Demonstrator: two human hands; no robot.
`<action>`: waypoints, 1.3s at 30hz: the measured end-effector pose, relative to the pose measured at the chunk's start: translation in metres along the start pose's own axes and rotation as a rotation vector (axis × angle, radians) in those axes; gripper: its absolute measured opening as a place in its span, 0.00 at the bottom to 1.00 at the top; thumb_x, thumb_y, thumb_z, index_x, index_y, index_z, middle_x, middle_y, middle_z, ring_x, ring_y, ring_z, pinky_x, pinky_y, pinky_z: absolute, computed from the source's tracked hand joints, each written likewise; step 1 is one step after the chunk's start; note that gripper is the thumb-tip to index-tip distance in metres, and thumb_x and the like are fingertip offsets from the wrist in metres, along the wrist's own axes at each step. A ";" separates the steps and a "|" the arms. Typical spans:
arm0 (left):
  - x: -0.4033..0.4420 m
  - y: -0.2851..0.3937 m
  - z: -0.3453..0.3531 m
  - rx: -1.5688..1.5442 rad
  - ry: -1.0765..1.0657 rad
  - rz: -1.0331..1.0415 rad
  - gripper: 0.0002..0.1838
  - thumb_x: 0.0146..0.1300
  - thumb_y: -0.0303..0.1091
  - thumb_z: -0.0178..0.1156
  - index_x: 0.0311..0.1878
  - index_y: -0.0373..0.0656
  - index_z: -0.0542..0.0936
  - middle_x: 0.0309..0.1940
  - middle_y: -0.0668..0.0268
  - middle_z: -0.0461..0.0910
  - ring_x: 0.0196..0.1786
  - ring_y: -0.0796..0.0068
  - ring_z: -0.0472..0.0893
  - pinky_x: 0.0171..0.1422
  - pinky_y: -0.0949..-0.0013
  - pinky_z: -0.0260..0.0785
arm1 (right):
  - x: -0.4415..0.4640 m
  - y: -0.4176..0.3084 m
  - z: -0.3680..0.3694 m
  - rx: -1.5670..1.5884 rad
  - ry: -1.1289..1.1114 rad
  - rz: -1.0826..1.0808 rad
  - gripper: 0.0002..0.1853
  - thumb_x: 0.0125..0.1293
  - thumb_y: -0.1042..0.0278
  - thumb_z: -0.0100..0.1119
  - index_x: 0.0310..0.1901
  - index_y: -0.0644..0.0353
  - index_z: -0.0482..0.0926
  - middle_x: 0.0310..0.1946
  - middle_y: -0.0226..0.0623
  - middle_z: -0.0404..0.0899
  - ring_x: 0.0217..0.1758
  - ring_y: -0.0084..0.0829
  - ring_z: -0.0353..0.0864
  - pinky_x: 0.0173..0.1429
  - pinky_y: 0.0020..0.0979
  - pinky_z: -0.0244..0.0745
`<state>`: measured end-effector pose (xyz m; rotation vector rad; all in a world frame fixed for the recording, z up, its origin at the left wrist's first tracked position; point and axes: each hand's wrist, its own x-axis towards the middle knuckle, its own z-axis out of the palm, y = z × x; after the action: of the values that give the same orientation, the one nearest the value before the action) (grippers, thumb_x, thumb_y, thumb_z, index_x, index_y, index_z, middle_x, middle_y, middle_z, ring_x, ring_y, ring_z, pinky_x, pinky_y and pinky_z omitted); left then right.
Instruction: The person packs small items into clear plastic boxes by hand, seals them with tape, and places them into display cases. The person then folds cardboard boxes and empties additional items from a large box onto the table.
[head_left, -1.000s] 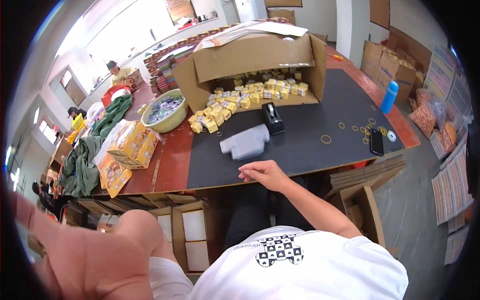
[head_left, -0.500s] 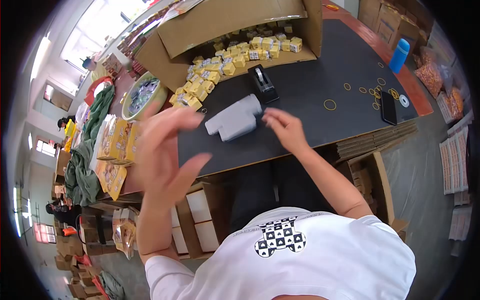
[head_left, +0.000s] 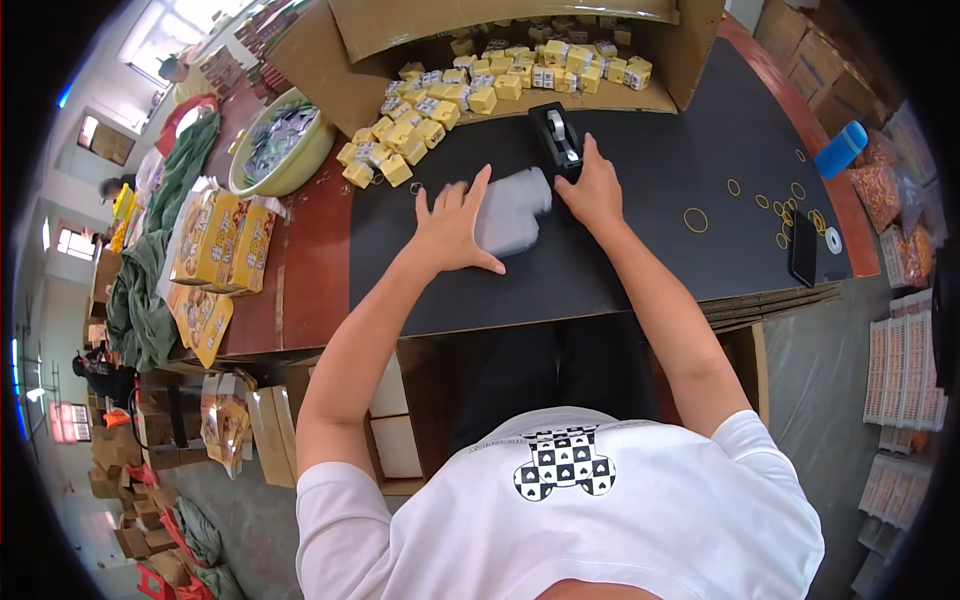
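A greyish-white translucent bundle, perhaps plastic sleeves or trays, lies on the dark table mat; its exact kind is unclear. My left hand is spread at its left end, thumb toward me and fingers on the far side, touching or nearly touching it. Just past the bundle's right end is my right hand, its thumb and index finger stretched out and apart. That index fingertip is close beside a black tape dispenser; whether they touch cannot be seen. Neither hand is lifting anything.
Many small yellow boxes spill from a large cardboard box at the back. Rubber bands, a phone and a blue bottle are at right. A basin and yellow packages stand left.
My left hand has come down from above the table's left side to the bundle. My right hand has moved forward beside the tape dispenser. The camera view has shifted slightly.
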<state>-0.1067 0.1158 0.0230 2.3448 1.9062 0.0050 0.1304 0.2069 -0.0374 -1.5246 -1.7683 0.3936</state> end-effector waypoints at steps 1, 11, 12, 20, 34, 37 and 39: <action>0.004 -0.001 0.000 -0.031 -0.048 -0.010 0.74 0.35 0.60 0.82 0.84 0.53 0.47 0.71 0.50 0.67 0.69 0.49 0.70 0.81 0.46 0.49 | 0.001 0.003 -0.004 0.005 -0.005 0.006 0.44 0.57 0.64 0.69 0.75 0.65 0.63 0.63 0.52 0.79 0.60 0.52 0.82 0.63 0.39 0.76; 0.023 -0.016 0.000 -0.054 -0.183 0.065 0.74 0.35 0.57 0.82 0.85 0.56 0.46 0.69 0.50 0.68 0.69 0.50 0.69 0.82 0.41 0.47 | 0.009 0.066 -0.057 -0.351 0.237 -0.146 0.44 0.57 0.62 0.73 0.74 0.66 0.65 0.61 0.51 0.81 0.59 0.49 0.83 0.62 0.36 0.77; 0.022 -0.015 -0.001 -0.055 -0.198 0.068 0.74 0.35 0.56 0.82 0.85 0.56 0.46 0.70 0.50 0.68 0.70 0.50 0.69 0.82 0.41 0.47 | 0.010 0.069 -0.057 -0.453 0.295 -0.219 0.44 0.57 0.61 0.74 0.74 0.66 0.65 0.61 0.51 0.81 0.59 0.49 0.83 0.62 0.36 0.77; -0.011 -0.007 -0.010 -0.024 0.235 0.063 0.73 0.41 0.55 0.81 0.84 0.43 0.44 0.76 0.45 0.60 0.77 0.46 0.60 0.83 0.45 0.47 | 0.028 -0.043 -0.045 0.207 -0.327 -0.077 0.31 0.65 0.49 0.70 0.58 0.70 0.82 0.55 0.47 0.85 0.57 0.46 0.83 0.62 0.37 0.76; -0.056 0.046 0.095 -1.033 0.626 -0.309 0.66 0.54 0.37 0.77 0.82 0.33 0.37 0.75 0.36 0.49 0.74 0.39 0.59 0.80 0.49 0.53 | -0.043 -0.041 0.034 0.698 -0.176 0.343 0.32 0.71 0.54 0.65 0.67 0.72 0.74 0.61 0.50 0.79 0.61 0.37 0.79 0.65 0.32 0.74; -0.053 0.044 0.092 -1.026 0.639 -0.334 0.64 0.56 0.39 0.76 0.82 0.32 0.37 0.75 0.36 0.50 0.74 0.40 0.59 0.80 0.49 0.53 | -0.041 -0.049 0.044 0.592 -0.150 0.345 0.30 0.72 0.58 0.63 0.68 0.72 0.72 0.65 0.52 0.75 0.65 0.42 0.77 0.67 0.34 0.73; -0.054 0.035 0.089 -1.042 0.664 -0.344 0.64 0.56 0.40 0.76 0.82 0.32 0.38 0.75 0.36 0.50 0.74 0.40 0.59 0.80 0.49 0.53 | -0.040 -0.059 0.049 0.581 -0.165 0.324 0.30 0.72 0.58 0.63 0.68 0.72 0.72 0.65 0.52 0.74 0.65 0.42 0.77 0.67 0.34 0.73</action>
<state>-0.0764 0.0482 -0.0581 1.3486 1.7797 1.4788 0.0544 0.1668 -0.0440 -1.3666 -1.3461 1.1157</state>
